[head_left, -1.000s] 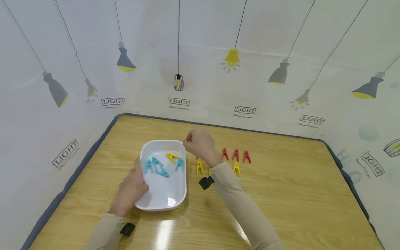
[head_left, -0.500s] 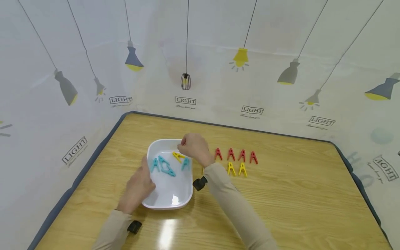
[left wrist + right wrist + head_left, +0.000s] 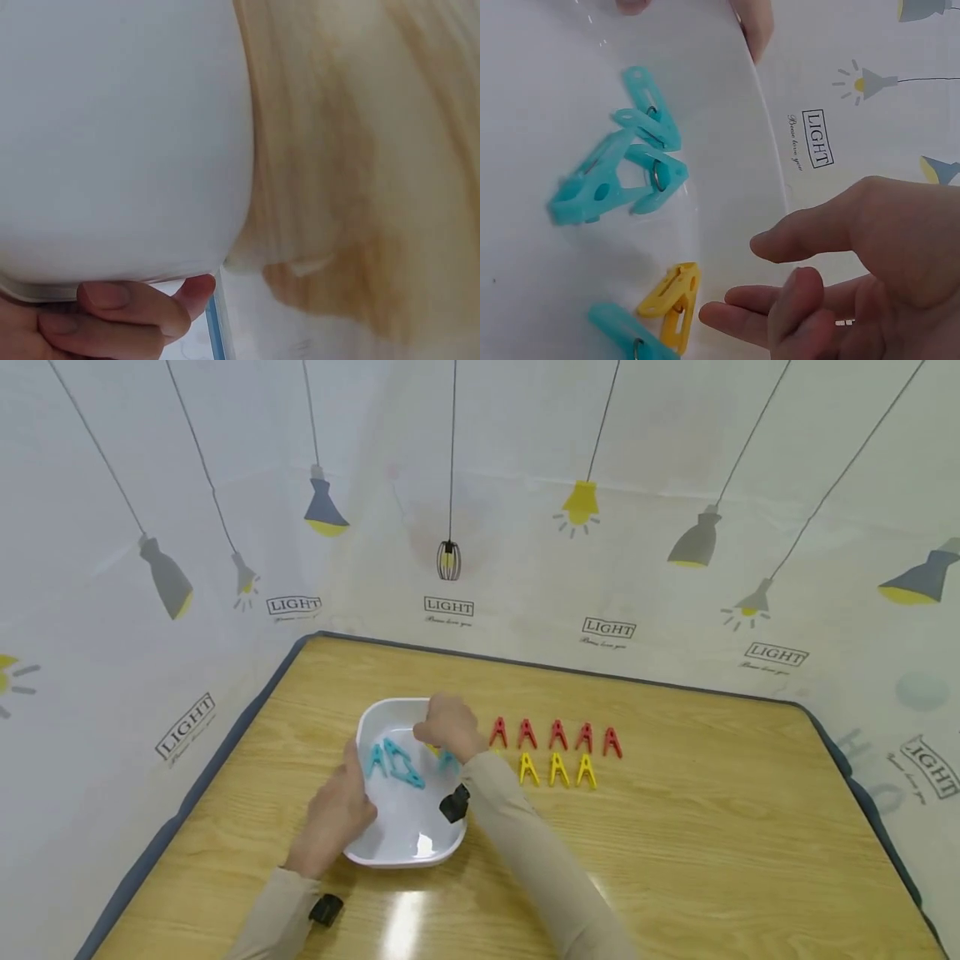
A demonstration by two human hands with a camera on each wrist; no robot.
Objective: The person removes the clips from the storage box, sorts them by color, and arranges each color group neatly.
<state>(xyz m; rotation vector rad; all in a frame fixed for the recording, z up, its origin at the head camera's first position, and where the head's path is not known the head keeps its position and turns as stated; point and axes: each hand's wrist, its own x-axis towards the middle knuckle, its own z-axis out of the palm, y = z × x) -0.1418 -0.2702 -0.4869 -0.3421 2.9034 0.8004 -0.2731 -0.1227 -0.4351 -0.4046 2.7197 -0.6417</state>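
My left hand (image 3: 337, 814) grips the left side of a white plastic tub (image 3: 401, 847), thumb over the rim. In the left wrist view, its curled fingers (image 3: 135, 319) press against the tub's outer wall. Over the tub's far right part is my right hand (image 3: 450, 722). The right wrist view shows that hand with thumb and fingers apart and nothing between them, fingertips beside a yellow clothespin (image 3: 679, 296). Several teal clothespins (image 3: 604, 180) lie in the tub. From the head view, the right hand mostly hides the yellow clothespin.
Right of the tub on the wooden table (image 3: 712, 827) is a row of several red clothespins (image 3: 557, 734). Nearer than that row stand yellow clothespins (image 3: 558, 770). My right forearm crosses the tub's right edge. A wall sheet (image 3: 525, 543) printed with lamps rises behind the table.
My right hand has moved left and nearer over the tub, uncovering the left end of the red row and covering the yellow clothespin inside. The left hand keeps its grip; the view shifted slightly.
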